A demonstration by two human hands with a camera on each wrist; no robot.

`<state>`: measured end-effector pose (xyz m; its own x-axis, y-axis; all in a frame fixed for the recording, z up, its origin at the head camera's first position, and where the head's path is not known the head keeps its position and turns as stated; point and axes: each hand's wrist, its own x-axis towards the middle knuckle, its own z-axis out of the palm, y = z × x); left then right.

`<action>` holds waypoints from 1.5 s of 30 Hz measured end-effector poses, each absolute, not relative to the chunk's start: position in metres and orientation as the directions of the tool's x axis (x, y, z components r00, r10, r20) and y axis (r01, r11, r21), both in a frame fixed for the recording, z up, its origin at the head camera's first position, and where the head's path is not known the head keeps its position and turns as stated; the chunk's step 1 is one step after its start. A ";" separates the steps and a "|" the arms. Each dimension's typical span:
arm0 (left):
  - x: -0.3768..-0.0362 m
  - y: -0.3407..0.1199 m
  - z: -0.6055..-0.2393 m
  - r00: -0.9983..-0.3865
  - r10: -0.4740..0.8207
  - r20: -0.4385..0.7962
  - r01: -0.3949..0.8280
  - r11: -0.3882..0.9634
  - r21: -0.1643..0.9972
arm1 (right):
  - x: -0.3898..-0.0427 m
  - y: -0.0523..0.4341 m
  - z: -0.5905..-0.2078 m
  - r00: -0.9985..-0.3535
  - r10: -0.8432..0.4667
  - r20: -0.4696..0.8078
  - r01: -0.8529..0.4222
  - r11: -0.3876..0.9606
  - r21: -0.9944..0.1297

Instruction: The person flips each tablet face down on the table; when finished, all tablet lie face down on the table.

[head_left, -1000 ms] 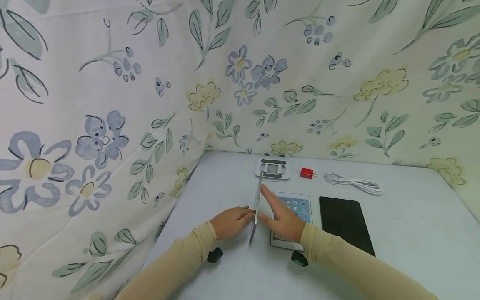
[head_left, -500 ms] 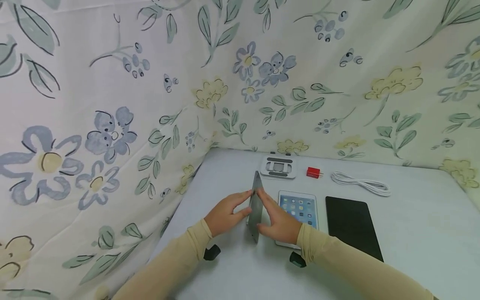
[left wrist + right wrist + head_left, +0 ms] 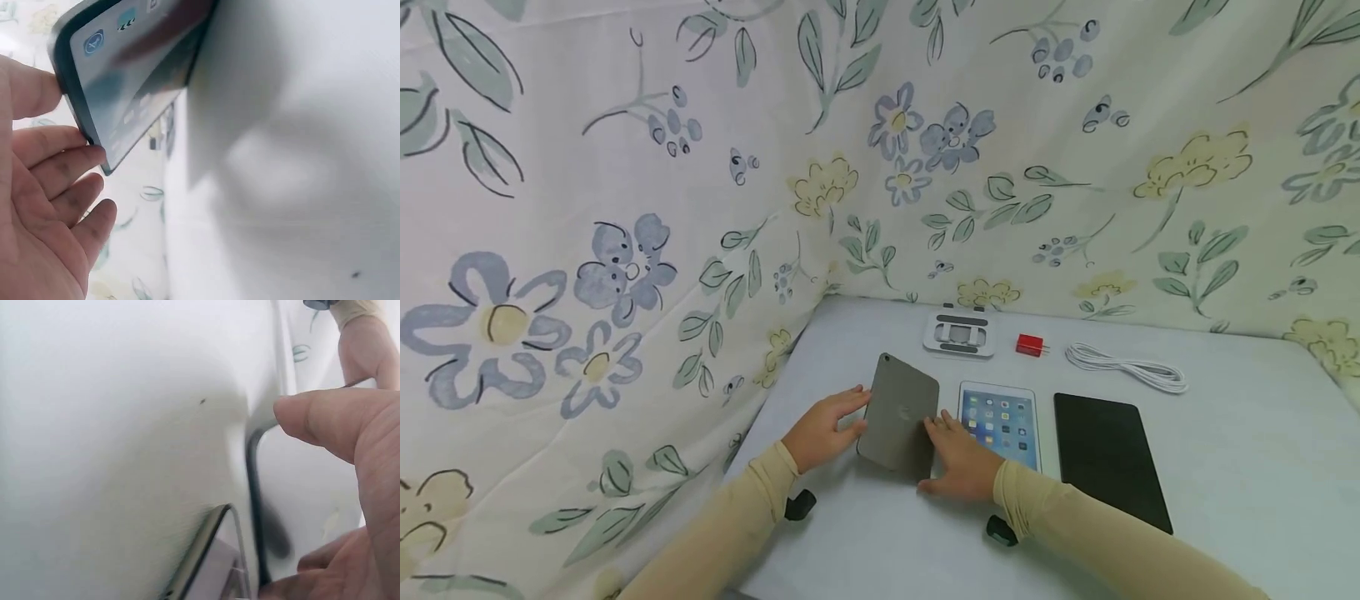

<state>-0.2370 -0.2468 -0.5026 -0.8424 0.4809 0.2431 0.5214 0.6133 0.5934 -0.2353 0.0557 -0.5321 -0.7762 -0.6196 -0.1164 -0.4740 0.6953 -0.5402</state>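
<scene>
A grey-backed tablet (image 3: pixel 898 417) is tilted up off the table, its back toward the head camera. In the left wrist view its lit screen (image 3: pixel 134 69) with app icons shows. My left hand (image 3: pixel 823 429) holds the tablet's left edge between thumb and fingers. At the opposite edge is my right hand (image 3: pixel 964 462), its fingers on the back near the edge and its thumb by the lower corner. The right wrist view shows the right thumb (image 3: pixel 331 419) near the tablet's dark edge (image 3: pixel 256 487); part of that grip is hidden.
Close to the right hand lies a white tablet (image 3: pixel 1003 417) with a lit screen. Beyond it lies a black tablet (image 3: pixel 1108 454). Farther back are a white stand (image 3: pixel 959 335), a red charger plug (image 3: pixel 1030 345) and a coiled white cable (image 3: pixel 1123 367). Floral cloth (image 3: pixel 850 192) hangs behind the table (image 3: pixel 1247 450).
The tablet was nearly edge-on between my hands; it has turned so its grey back shows broadly. My left hand has moved left, and my right hand lower along the edge.
</scene>
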 end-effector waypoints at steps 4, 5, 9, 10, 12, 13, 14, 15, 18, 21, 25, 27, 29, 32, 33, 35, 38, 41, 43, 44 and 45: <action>-0.239 -0.244 -0.511 -0.893 0.428 0.138 0.414 0.665 0.621 | -0.235 0.056 -0.534 -0.785 -0.612 -0.090 -0.502 0.715 -0.486; -0.240 -0.242 -0.513 -0.904 0.414 0.103 0.381 0.675 0.632 | -0.235 0.056 -0.535 -0.787 -0.611 -0.083 -0.509 0.719 -0.473; -0.244 -0.234 -0.519 -0.919 0.395 0.021 0.322 0.717 0.619 | -0.233 0.053 -0.536 -0.800 -0.597 -0.058 -0.521 0.740 -0.425; -0.244 -0.231 -0.519 -0.918 0.396 0.015 0.322 0.725 0.609 | -0.233 0.052 -0.536 -0.803 -0.594 -0.057 -0.525 0.748 -0.407; -0.245 -0.228 -0.519 -0.921 0.390 0.001 0.317 0.746 0.585 | -0.234 0.050 -0.536 -0.806 -0.590 -0.049 -0.530 0.756 -0.384; -0.244 -0.227 -0.520 -0.923 0.385 -0.008 0.309 0.754 0.580 | -0.234 0.050 -0.536 -0.805 -0.591 -0.048 -0.536 0.760 -0.366; -0.243 -0.227 -0.520 -0.926 0.377 -0.022 0.296 0.760 0.578 | -0.234 0.049 -0.536 -0.803 -0.593 -0.050 -0.542 0.764 -0.351; -0.242 -0.226 -0.520 -0.928 0.369 -0.042 0.278 0.766 0.579 | -0.235 0.049 -0.537 -0.802 -0.596 -0.046 -0.548 0.763 -0.343; -0.241 -0.225 -0.524 -0.929 0.363 -0.073 0.265 0.789 0.555 | -0.235 0.048 -0.538 -0.797 -0.603 -0.033 -0.563 0.761 -0.322; -0.240 -0.223 -0.526 -0.926 0.367 -0.093 0.273 0.817 0.507 | -0.236 0.049 -0.541 -0.797 -0.604 -0.025 -0.568 0.761 -0.313; -0.240 -0.219 -0.521 -0.921 0.378 -0.098 0.296 0.839 0.456 | -0.236 0.051 -0.544 -0.799 -0.601 -0.015 -0.571 0.766 -0.294; -0.240 -0.217 -0.519 -0.920 0.380 -0.095 0.307 0.849 0.430 | -0.235 0.053 -0.544 -0.799 -0.601 -0.014 -0.572 0.767 -0.291; -0.239 -0.216 -0.519 -0.922 0.377 -0.093 0.315 0.866 0.387 | -0.234 0.055 -0.545 -0.797 -0.603 -0.014 -0.572 0.763 -0.300; -0.238 -0.210 -0.520 -0.921 0.380 -0.083 0.334 0.881 0.335 | -0.229 0.064 -0.545 -0.800 -0.599 -0.034 -0.563 0.769 -0.302; -0.237 -0.208 -0.520 -0.919 0.387 -0.076 0.343 0.879 0.333 | -0.227 0.069 -0.544 -0.804 -0.594 -0.040 -0.557 0.775 -0.299; -0.236 -0.201 -0.517 -0.910 0.411 -0.055 0.368 0.862 0.348 | -0.225 0.078 -0.541 -0.819 -0.571 -0.053 -0.527 0.786 -0.323; -0.235 -0.189 -0.509 -0.886 0.464 -0.022 0.423 0.824 0.377 | -0.224 0.094 -0.536 -0.843 -0.535 -0.059 -0.484 0.802 -0.350; -0.233 -0.173 -0.501 -0.859 0.513 0.000 0.473 0.792 0.386 | -0.224 0.111 -0.533 -0.862 -0.503 -0.062 -0.455 0.822 -0.342; -0.233 -0.162 -0.497 -0.842 0.539 0.005 0.501 0.779 0.378 | -0.223 0.121 -0.532 -0.871 -0.489 -0.057 -0.442 0.827 -0.346; -0.232 -0.156 -0.496 -0.834 0.552 0.006 0.514 0.772 0.373 | -0.223 0.126 -0.531 -0.875 -0.481 -0.058 -0.435 0.833 -0.343; -0.232 -0.151 -0.496 -0.828 0.561 0.004 0.522 0.768 0.371 | -0.221 0.131 -0.531 -0.878 -0.475 -0.056 -0.427 0.833 -0.352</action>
